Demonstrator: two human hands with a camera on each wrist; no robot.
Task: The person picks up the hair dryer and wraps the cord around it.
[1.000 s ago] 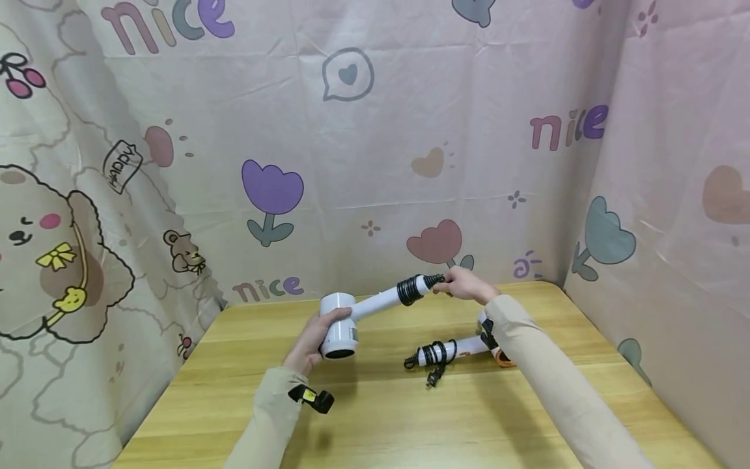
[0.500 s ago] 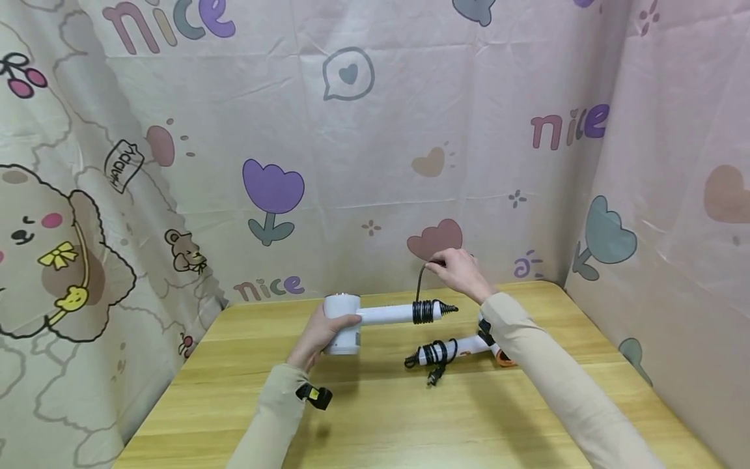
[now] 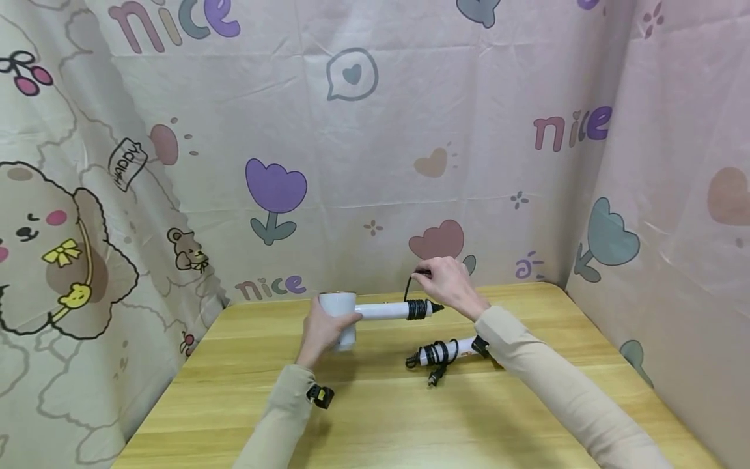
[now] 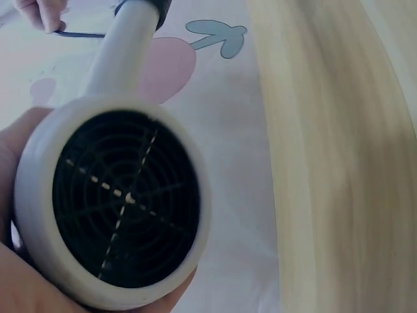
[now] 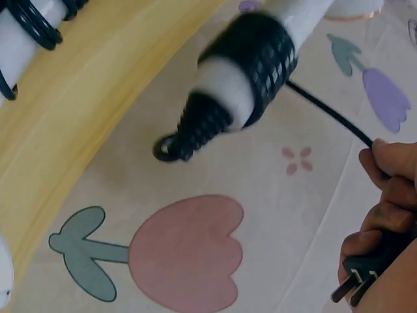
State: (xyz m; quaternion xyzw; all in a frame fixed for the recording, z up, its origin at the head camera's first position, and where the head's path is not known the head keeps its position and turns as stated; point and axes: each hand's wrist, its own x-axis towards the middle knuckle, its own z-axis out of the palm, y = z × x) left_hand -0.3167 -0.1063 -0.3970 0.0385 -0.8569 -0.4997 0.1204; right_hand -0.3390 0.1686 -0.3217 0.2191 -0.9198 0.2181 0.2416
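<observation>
My left hand (image 3: 323,329) grips the head of a white hair dryer (image 3: 382,312), held above the table with its handle pointing right. In the left wrist view the round dark grille (image 4: 127,199) of the dryer faces the camera. Black cord (image 3: 416,309) is wound in tight turns around the handle's end. My right hand (image 3: 448,283) pinches the loose end of that cord, a short stretch running taut from the coil. The right wrist view shows the two-pin plug (image 5: 368,270) inside my curled right fingers.
A second white hair dryer (image 3: 463,348) lies on the wooden table (image 3: 375,417) below my right forearm, its cord looped loosely round the handle and its plug (image 3: 436,376) resting in front. Printed curtains (image 3: 375,163) stand behind the table and at both sides.
The held dryer's handle has swung from slanting up to level. My right hand has moved from the handle's tip to above the coil, drawing out a stretch of cord, then slightly left.
</observation>
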